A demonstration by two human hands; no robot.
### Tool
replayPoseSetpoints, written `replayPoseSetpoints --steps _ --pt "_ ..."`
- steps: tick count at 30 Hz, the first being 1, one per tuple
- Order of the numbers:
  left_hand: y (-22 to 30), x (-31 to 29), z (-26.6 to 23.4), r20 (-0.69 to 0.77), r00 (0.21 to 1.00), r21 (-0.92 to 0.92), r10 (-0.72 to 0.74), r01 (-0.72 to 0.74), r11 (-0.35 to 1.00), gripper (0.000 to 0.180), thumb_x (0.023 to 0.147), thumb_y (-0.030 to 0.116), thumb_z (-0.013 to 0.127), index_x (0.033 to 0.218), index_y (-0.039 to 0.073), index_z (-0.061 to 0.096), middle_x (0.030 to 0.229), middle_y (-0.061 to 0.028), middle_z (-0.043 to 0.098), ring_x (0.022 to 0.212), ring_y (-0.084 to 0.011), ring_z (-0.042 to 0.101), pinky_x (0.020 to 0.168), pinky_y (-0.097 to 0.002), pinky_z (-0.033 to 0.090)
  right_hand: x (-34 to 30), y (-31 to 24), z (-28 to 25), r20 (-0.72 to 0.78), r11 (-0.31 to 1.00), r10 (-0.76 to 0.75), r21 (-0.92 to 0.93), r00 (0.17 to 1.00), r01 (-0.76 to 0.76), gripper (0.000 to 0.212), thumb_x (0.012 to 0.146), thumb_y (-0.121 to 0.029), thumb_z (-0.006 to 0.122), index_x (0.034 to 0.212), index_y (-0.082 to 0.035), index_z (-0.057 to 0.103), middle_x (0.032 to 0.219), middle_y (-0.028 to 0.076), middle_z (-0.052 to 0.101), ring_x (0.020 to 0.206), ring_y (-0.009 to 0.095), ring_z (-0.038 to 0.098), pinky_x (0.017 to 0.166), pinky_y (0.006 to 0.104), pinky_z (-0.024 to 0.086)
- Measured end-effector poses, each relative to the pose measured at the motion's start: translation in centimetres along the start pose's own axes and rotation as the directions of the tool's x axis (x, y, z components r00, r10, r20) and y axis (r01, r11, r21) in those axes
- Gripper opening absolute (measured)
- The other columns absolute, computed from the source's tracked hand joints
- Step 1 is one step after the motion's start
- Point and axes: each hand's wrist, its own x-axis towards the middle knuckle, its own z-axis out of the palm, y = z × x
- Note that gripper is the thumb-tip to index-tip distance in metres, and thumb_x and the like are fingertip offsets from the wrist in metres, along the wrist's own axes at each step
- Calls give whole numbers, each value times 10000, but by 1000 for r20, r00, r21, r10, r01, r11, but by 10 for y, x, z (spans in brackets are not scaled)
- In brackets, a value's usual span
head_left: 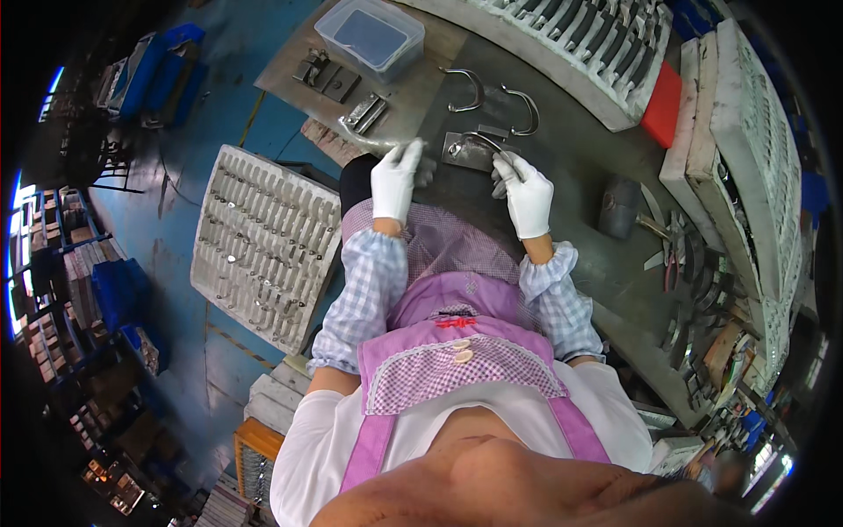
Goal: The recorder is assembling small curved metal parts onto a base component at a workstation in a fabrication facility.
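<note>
My right hand (529, 198), in a white glove, pinches a curved metal handle (486, 140). The handle's far end rests at a small metal fixture block (470, 156) on the worktable; its near end is hidden by my fingers. My left hand (397, 183), also gloved, hovers at the table's near edge, left of the block. Its fingers are loosely stretched and slightly blurred, and nothing shows in them. Two more curved shiny handles, a left one (475, 90) and a right one (530, 112), lie beyond the block.
A clear plastic box (371, 39), a dark metal fixture (327, 76) and a small metal clamp-like piece (364, 113) stand at the back left. A mallet (620, 208) and pliers (674, 250) lie right. White trays hold metal parts, one at the left (263, 246), one at the back (562, 54).
</note>
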Motion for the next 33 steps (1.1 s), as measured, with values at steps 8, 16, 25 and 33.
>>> replayPoseSetpoints --steps 8,16,25,33 --pt "-35 10 30 -13 995 132 97 -95 987 307 856 239 801 952 -10 649 824 -46 625 726 -115 551 684 -275 470 6 19 -8 -15 959 118 260 993 -110 197 928 -87 697 1096 8 735 719 39 665 529 65 569 498 234 455" --pt "-32 15 31 39 996 -126 81 -76 989 339 865 289 804 922 1 633 796 -23 610 671 -120 502 645 -278 449 9 9 -7 9 974 115 198 993 -114 183 909 -95 715 1071 -14 741 696 38 664 528 77 591 500 244 457" --pt "-17 2 52 -110 981 361 158 -109 926 335 807 225 865 802 14 604 720 6 585 659 -80 479 618 -253 452 22 50 -27 -247 976 -213 -7 945 218 181 864 -121 750 1043 -97 762 911 32 704 860 149 668 719 308 509" --pt "-5 6 43 -76 988 387 134 -95 917 385 779 268 880 782 5 599 695 -15 592 643 -87 506 590 -272 459 22 59 -21 -158 950 -308 -103 938 295 243 827 -143 776 1057 -67 753 828 69 657 760 230 617 723 350 491"
